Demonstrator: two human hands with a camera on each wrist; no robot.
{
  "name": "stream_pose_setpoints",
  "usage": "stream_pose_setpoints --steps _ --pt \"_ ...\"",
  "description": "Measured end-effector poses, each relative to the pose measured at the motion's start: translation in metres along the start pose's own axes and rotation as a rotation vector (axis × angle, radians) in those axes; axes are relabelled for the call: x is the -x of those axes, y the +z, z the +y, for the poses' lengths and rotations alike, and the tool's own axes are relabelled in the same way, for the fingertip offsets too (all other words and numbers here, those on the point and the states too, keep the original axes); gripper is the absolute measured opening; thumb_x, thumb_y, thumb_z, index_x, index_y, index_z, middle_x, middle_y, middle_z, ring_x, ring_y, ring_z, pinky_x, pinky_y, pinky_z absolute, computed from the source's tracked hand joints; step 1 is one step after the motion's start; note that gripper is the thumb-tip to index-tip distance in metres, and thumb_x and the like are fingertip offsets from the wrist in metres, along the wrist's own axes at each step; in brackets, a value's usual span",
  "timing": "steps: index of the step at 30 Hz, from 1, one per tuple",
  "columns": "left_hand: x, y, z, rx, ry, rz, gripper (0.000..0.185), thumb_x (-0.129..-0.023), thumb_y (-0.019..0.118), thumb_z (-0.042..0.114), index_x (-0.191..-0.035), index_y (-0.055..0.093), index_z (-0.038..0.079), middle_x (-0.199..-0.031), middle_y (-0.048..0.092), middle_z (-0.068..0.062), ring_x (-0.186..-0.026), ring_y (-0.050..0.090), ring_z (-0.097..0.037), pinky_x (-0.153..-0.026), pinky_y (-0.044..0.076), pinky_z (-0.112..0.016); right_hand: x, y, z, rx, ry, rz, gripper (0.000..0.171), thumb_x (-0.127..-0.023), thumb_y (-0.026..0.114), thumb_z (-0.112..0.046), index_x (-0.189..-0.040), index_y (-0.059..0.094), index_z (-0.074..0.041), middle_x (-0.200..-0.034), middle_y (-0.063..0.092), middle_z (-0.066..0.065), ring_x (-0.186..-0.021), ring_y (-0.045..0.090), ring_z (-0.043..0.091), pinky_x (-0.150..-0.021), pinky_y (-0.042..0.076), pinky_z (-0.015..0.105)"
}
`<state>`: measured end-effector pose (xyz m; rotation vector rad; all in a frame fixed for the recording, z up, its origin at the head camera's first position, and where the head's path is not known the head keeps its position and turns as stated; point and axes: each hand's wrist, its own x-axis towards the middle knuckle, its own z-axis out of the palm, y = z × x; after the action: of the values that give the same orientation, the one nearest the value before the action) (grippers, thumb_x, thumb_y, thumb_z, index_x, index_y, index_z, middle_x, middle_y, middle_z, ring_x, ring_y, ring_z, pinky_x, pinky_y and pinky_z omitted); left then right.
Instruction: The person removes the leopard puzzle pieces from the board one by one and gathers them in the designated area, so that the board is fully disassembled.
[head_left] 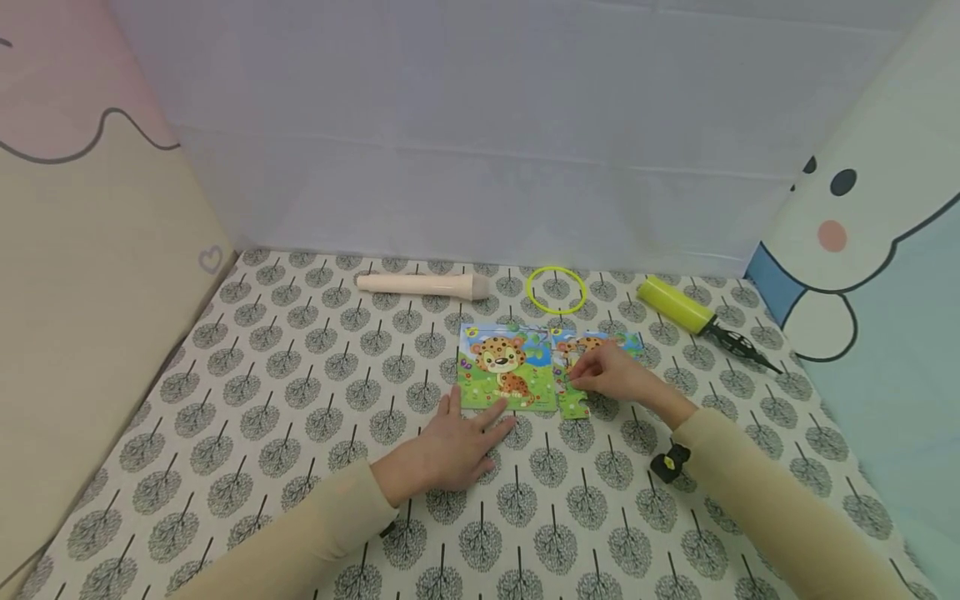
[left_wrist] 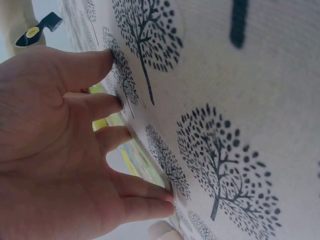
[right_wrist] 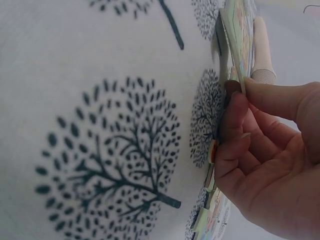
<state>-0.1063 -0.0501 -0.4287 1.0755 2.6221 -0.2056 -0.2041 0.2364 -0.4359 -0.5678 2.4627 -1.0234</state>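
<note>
A leopard puzzle board (head_left: 507, 367) lies flat on the tree-print cloth (head_left: 300, 392). My left hand (head_left: 468, 429) rests flat on the cloth just below it, fingers straight, fingertips at the board's lower edge. In the left wrist view those fingers (left_wrist: 107, 107) press on the cloth beside the board's edge (left_wrist: 134, 156). Right of the board lie loose puzzle pieces (head_left: 573, 404). My right hand (head_left: 583, 377) is over them and pinches one piece. The right wrist view shows the thumb and curled fingers (right_wrist: 235, 112) gripping the lifted piece (right_wrist: 234, 45) by its edge.
Along the back lie a beige cylinder (head_left: 423, 285), a yellow ring (head_left: 556, 290) and a yellow hand pump (head_left: 678, 304) with a black nozzle. A small black clip (head_left: 670, 462) sits by my right forearm. Padded walls enclose the cloth on three sides.
</note>
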Motion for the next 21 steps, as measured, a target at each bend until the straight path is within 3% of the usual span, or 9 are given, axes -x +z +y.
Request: stream_pose_setpoints --steps 15,21 --pt "-0.0014 0.0021 -0.0008 -0.003 0.000 0.008 0.062 -0.099 0.041 0.049 -0.154 0.021 0.027 -0.158 0.011 0.000 -0.125 0.019 -0.065 -0.105 0.025 -0.062 0.0001 -0.0008 -0.0046 0.134 -0.010 0.044 0.005 -0.086 0.071 -0.008 -0.087 0.070 -0.004 -0.073 0.064 -0.002 -0.064 0.058 0.014 -0.060 0.050 0.032" --pt "-0.0007 0.0018 -0.0005 0.008 0.003 0.010 0.063 -0.099 0.042 0.048 -0.154 0.021 0.026 -0.158 0.011 0.000 -0.125 0.018 -0.065 -0.104 0.025 -0.062 -0.0030 0.0024 -0.0084 0.146 -0.035 0.114 0.005 -0.087 0.071 -0.011 -0.086 0.068 -0.007 -0.077 0.063 -0.002 -0.066 0.058 0.013 -0.059 0.050 0.031"
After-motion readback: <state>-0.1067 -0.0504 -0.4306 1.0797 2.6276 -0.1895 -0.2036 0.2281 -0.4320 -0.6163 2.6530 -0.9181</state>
